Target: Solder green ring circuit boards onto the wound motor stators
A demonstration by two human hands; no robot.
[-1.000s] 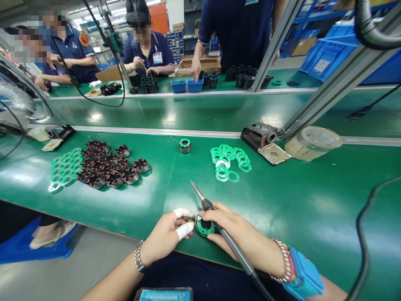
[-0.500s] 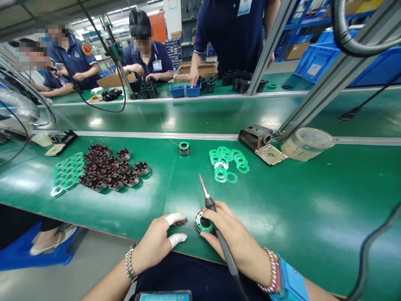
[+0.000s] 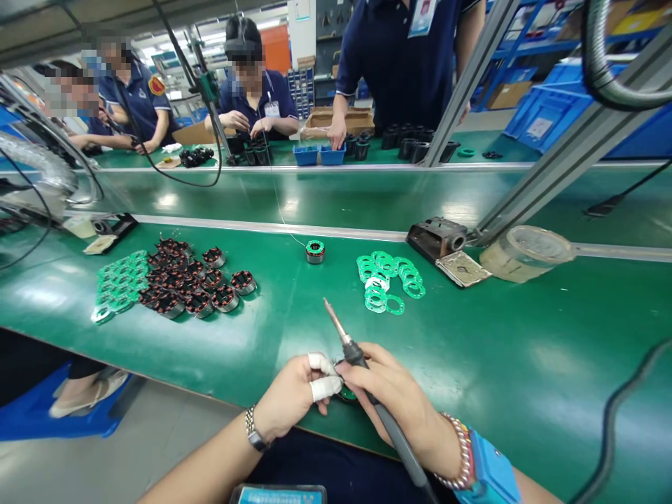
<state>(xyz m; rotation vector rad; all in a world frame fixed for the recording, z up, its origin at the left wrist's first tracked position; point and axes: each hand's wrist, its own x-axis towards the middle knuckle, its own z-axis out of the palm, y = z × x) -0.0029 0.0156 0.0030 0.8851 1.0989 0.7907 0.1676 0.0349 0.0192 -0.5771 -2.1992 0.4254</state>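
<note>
My right hand (image 3: 402,402) grips a soldering iron (image 3: 388,423), its bare metal tip pointing up and away over the bench. The same hand's fingers also rest at a motor stator with a green ring board (image 3: 347,394), mostly hidden under both hands near the bench's front edge. My left hand (image 3: 299,392), with white tape on its thumb and a finger, is pinched closed at the stator's left edge; what lies between the fingertips is too small to make out. Farther off stands another stator with a green ring (image 3: 315,252).
Left on the green bench (image 3: 294,329) lie several wound stators (image 3: 197,280) and a sheet of green boards (image 3: 122,280). Loose green rings (image 3: 387,276), an iron stand (image 3: 439,241) and a clear tub (image 3: 528,253) are at right. Co-workers (image 3: 260,105) sit and stand beyond.
My left hand has moved right to the stator, and its spread fingers have closed into a pinch. The iron's tip has swung slightly left. The camera view has shifted a little.
</note>
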